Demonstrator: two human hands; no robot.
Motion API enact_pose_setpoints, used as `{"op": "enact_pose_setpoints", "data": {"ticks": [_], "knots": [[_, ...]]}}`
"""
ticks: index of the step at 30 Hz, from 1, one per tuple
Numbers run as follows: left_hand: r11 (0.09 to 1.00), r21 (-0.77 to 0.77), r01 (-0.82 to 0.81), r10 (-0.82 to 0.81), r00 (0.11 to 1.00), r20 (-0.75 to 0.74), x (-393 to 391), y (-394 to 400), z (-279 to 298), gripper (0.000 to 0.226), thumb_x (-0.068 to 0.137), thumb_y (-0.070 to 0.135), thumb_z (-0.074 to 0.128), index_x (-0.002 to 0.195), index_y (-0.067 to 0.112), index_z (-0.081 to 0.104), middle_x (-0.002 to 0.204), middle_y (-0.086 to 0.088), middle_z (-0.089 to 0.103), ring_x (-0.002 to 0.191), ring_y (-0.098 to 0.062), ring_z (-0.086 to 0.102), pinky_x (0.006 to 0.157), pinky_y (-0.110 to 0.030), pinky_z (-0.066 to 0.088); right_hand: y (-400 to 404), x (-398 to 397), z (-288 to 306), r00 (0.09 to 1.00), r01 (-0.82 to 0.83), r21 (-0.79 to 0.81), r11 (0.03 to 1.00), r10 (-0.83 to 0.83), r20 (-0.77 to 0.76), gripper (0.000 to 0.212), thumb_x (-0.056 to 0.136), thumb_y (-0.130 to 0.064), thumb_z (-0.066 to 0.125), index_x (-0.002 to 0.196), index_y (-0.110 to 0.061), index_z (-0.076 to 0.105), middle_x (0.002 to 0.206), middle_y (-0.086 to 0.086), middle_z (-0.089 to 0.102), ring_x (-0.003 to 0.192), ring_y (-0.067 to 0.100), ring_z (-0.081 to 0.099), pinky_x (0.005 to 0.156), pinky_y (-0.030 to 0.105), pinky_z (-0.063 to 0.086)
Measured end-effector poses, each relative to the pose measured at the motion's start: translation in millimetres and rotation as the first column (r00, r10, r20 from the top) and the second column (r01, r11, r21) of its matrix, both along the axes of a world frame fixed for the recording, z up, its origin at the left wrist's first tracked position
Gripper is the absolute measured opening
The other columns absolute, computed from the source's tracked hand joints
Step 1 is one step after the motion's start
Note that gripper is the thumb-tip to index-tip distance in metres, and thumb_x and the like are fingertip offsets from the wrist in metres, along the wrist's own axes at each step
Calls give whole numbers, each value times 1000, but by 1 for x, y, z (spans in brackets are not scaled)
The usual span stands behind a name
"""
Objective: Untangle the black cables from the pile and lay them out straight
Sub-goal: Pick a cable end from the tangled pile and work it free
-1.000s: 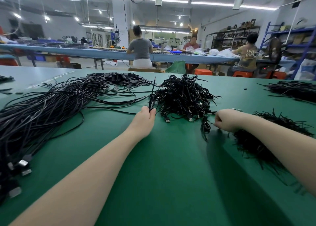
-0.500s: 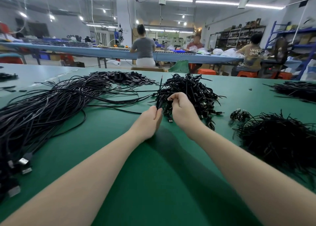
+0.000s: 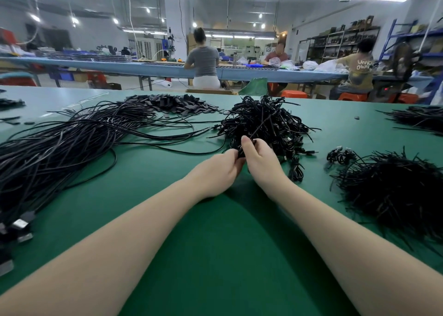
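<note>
1. left hand and right hand meet at the near edge of the tangled cable pile, mid-table.
2. both sets of fingers curl, pinching one black cable between them.
3. long straightened cables lie left on the green table.

Fingertips of the left hand and right hand hidden where they meet among the tangled cable pile; which strand each grips indeterminable; long cable bundle cut off at left edge; right heap cropped at right edge.
</note>
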State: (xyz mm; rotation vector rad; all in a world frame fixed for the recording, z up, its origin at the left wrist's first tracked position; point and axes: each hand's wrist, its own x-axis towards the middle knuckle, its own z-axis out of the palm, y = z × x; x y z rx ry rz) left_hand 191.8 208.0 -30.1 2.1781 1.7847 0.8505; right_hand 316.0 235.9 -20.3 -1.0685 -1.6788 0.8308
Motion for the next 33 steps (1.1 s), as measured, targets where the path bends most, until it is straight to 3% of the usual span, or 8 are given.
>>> {"op": "enact_pose_setpoints", "data": {"ticks": [5, 8, 10, 13, 18, 22, 28, 33], "knots": [[996, 82, -46, 40, 996, 74, 7, -3, 0, 24, 99, 39, 44, 89, 17, 42, 74, 4, 53, 72, -26, 53, 61, -34, 33, 4, 0, -3, 988, 11, -153, 988, -34, -148, 35, 99, -41, 39, 74, -16, 41, 68, 0, 43, 66, 18, 41, 66, 35, 32], [965, 238, -115, 172, 957, -235, 8, -7, 2, 30, 100, 42, 42, 89, 14, 44, 84, -9, 63, 76, -36, 60, 58, -35, 36, 4, -1, -4, 975, 8, -212, 977, -55, -217, 34, 98, -38, 38, 72, -18, 39, 67, -1, 41, 62, 17, 37, 62, 32, 28], [881, 470, -53, 304, 824, -477, 7, -8, 5, 30, 96, 38, 55, 86, 10, 54, 77, -9, 66, 65, -32, 64, 53, -32, 37, 3, -1, -3, 967, -3, -246, 969, -59, -246, 34, 99, -38, 38, 72, -18, 37, 68, 0, 40, 61, 16, 36, 63, 33, 29], [870, 491, -38, 337, 773, -538, 7, -9, 7, 25, 98, 34, 51, 86, 12, 53, 79, -6, 67, 65, -29, 65, 53, -30, 33, 2, 0, -2, 969, -43, -235, 971, -17, -246, 36, 99, -41, 38, 72, -17, 36, 65, -1, 39, 55, 14, 34, 56, 30, 28], [964, 131, -233, 221, 970, 98, -14, 4, -3, 31, 103, 35, 31, 84, 14, 45, 81, -5, 59, 72, -30, 55, 66, -40, 44, 4, 2, -1, 985, -86, -205, 975, 53, -162, 29, 100, -31, 31, 98, -17, 57, 66, -8, 42, 55, 8, 37, 53, 24, 28], [989, -57, -138, 143, 782, 607, -29, 15, -4, 31, 104, 30, 31, 79, 17, 43, 70, 1, 47, 57, -14, 40, 57, -31, 37, 4, 5, -5, 995, 18, -105, 994, -28, -98, 29, 102, -22, 28, 87, -25, 53, 79, -7, 47, 68, 9, 43, 61, 25, 34], [989, -120, -86, 146, 696, 703, -33, 19, -4, 20, 95, 22, 34, 76, 18, 40, 64, 4, 38, 51, -9, 32, 49, -23, 28, 5, 3, -1, 988, -10, -196, 981, -21, -152, 29, 94, -12, 31, 88, -27, 55, 80, -7, 48, 69, 9, 42, 61, 25, 31], [992, -94, -79, 122, 721, 682, -33, 18, -6, 25, 99, 27, 35, 77, 17, 40, 62, 6, 39, 46, -6, 34, 51, -24, 31, -2, 4, 2, 996, -7, -61, 998, 1, -92, 32, 102, -18, 33, 83, -26, 58, 65, 0, 50, 57, 17, 43, 52, 31, 33]]}}
